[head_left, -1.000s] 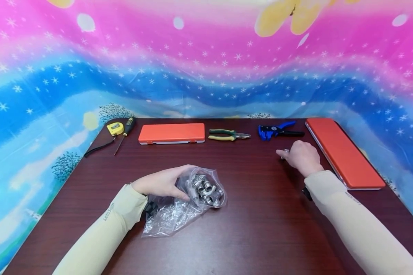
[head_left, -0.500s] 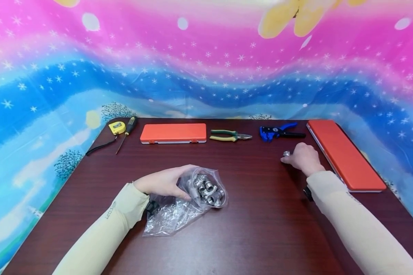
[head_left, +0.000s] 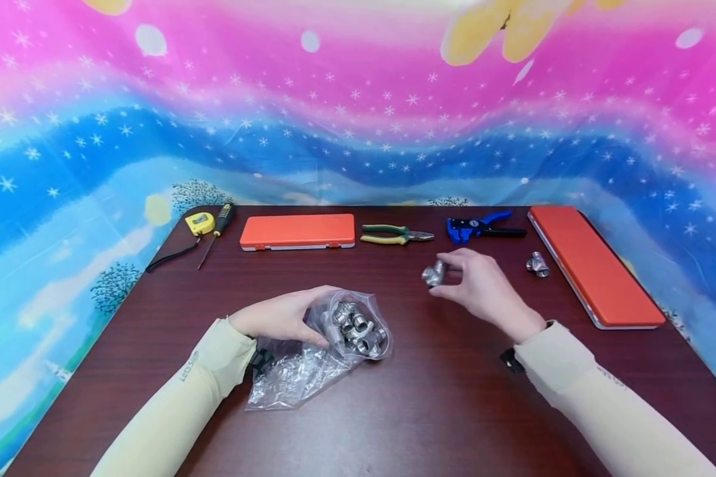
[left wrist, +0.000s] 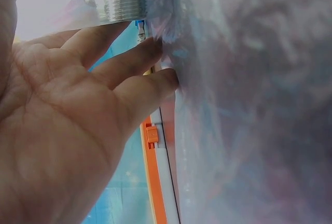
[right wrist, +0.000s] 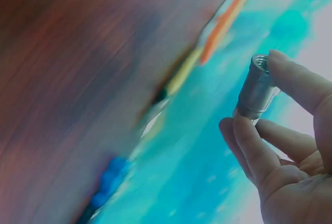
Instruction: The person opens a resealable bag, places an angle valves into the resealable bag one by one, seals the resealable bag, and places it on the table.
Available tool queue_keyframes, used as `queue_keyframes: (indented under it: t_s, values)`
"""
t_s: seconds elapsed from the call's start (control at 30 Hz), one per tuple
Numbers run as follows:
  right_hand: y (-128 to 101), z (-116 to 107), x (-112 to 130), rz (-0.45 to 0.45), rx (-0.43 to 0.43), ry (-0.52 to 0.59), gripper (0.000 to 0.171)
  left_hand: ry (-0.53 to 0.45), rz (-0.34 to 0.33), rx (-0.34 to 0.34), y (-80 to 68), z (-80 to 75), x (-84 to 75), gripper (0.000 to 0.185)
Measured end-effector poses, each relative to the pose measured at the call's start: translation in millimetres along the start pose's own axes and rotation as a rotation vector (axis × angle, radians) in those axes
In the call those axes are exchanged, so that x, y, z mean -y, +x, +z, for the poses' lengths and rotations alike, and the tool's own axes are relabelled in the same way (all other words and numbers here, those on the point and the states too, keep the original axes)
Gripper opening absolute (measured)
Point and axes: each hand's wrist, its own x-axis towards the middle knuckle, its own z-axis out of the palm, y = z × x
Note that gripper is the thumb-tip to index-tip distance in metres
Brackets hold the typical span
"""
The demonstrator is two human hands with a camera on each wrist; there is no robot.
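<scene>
1. Change since the earlier frames: the right hand (head_left: 483, 288) has come away from the far right of the table (head_left: 441, 397) toward the middle and now carries a metal fitting (head_left: 434, 273) above the surface. A second fitting (head_left: 537, 264) lies on the table beside the long orange case (head_left: 596, 265), where the hand had been.
2. Right hand: fingertips and thumb pinch the metal fitting by its ends. The right wrist view shows a short threaded cylinder (right wrist: 255, 90) held between thumb and fingers (right wrist: 244, 141).
3. Left hand (head_left: 280, 317): rests on the table, fingers curled round the mouth of a clear plastic bag (head_left: 310, 364). The left wrist view shows its fingers (left wrist: 129, 84) against the film.
4. Bag contents: a cluster of bagged fittings (head_left: 358, 328), bunched at the bag's far end.
5. Handling, as judged: the fitting looks like solid metal, so stiff, heavy for its size and not fragile. Its smooth plated barrel may slip, so the threaded ends or the side branch offer the surer hold. The bag is thin and limp and is best held at the gathered mouth.
6. Other items along the far edge: tape measure (head_left: 199, 222), screwdriver (head_left: 217, 228), small orange case (head_left: 297, 231), pliers (head_left: 396, 234), blue wire stripper (head_left: 480, 226).
</scene>
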Motion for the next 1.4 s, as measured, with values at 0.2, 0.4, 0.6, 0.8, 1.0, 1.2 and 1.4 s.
queue_keyframes:
  t_s: [0.2, 0.4, 0.6, 0.8, 1.0, 1.2, 1.4]
  values:
    - [-14.1, 19.5, 44.4, -0.221, 0.013, -0.056, 0.065, -0.009, 0.039, 0.001, 0.8, -0.4, 1.3, 0.088]
    - [-18.4, 43.6, 71.5, -0.361, 0.055, -0.085, 0.064, 0.003, 0.04, -0.01, 0.2, -0.1, 2.0, 0.088]
    - [-14.6, 65.2, 85.7, -0.433, 0.105, -0.069, 0.064, 0.011, -0.01, -0.014, -0.5, 0.3, 3.0, 0.089]
    - [-14.9, 75.8, 89.7, -0.456, 0.147, -0.052, 0.064, 0.012, -0.002, -0.017, -0.1, 0.4, 3.9, 0.09]
    - [-14.4, 71.9, 86.2, -0.529, 0.1, -0.066, 0.064, 0.026, -0.019, -0.014, -1.5, -0.5, 3.2, 0.091]
    - [-11.8, 42.3, 64.7, -0.452, 0.022, -0.129, 0.059, 0.046, -0.031, -0.014, -1.8, -0.1, 1.1, 0.091]
    - [-3.4, -10.4, 2.2, -0.213, 0.022, -0.203, 0.048, 0.068, -0.06, -0.011, -2.4, 0.3, 0.0, 0.092]
